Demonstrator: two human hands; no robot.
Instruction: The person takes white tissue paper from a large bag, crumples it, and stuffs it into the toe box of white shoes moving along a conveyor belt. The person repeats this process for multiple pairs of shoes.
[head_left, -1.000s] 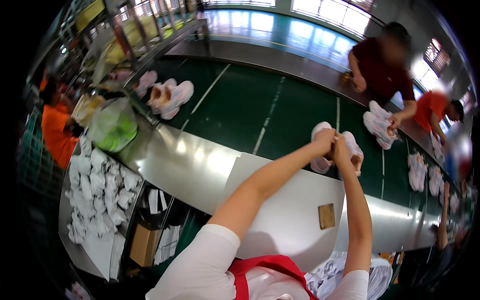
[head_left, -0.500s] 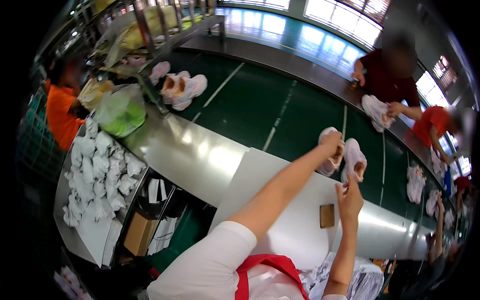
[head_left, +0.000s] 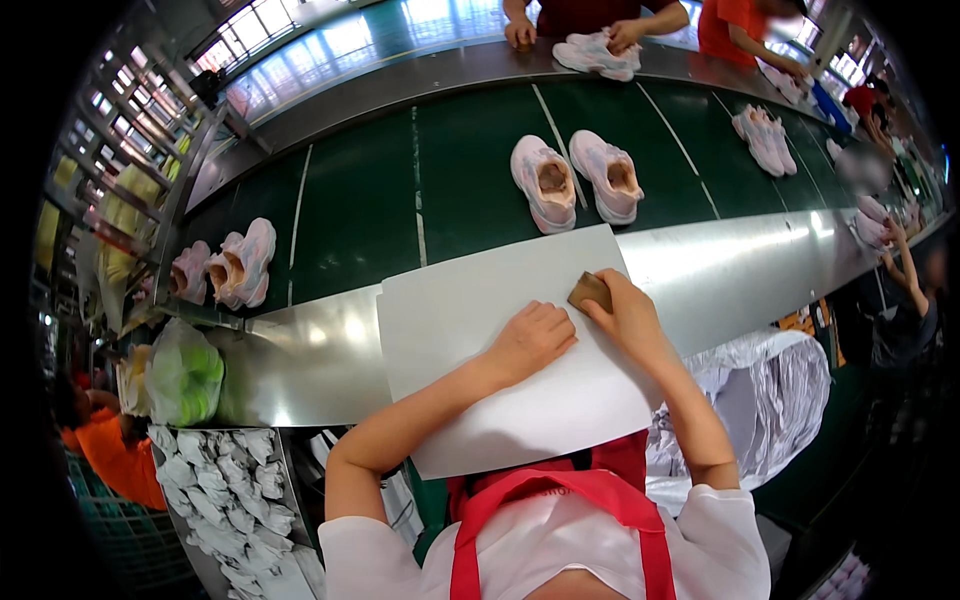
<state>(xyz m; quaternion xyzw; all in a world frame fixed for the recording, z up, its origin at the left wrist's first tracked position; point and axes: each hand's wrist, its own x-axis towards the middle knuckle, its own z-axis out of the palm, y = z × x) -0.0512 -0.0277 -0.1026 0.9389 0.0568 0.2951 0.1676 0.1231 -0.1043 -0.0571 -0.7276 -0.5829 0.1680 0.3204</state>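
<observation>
A stack of large white sheets (head_left: 470, 300) lies in front of me, across the metal edge of the conveyor. My left hand (head_left: 535, 342) rests on the top sheet with its fingers curled under; whatever they may hold is hidden. Just right of it, my right hand (head_left: 630, 318) grips a small brown block (head_left: 588, 292) near the sheets' right edge. Beyond the sheets, a pair of pale pink-and-white sneakers stands on the green belt: a left-hand shoe (head_left: 543, 185) and a right-hand shoe (head_left: 607, 178), toes pointing away. Neither hand touches them.
More sneakers (head_left: 243, 265) sit at the belt's left. Below them are a bag with green contents (head_left: 185, 372) and a tray of crumpled white paper wads (head_left: 225, 490). A big bag of white paper (head_left: 745, 400) stands at right. Across the belt, a person handles a shoe (head_left: 600, 55).
Both hands have left the sneakers, which now stand on the belt, and come back over the white sheets. My right hand has taken hold of the brown block. The view has turned.
</observation>
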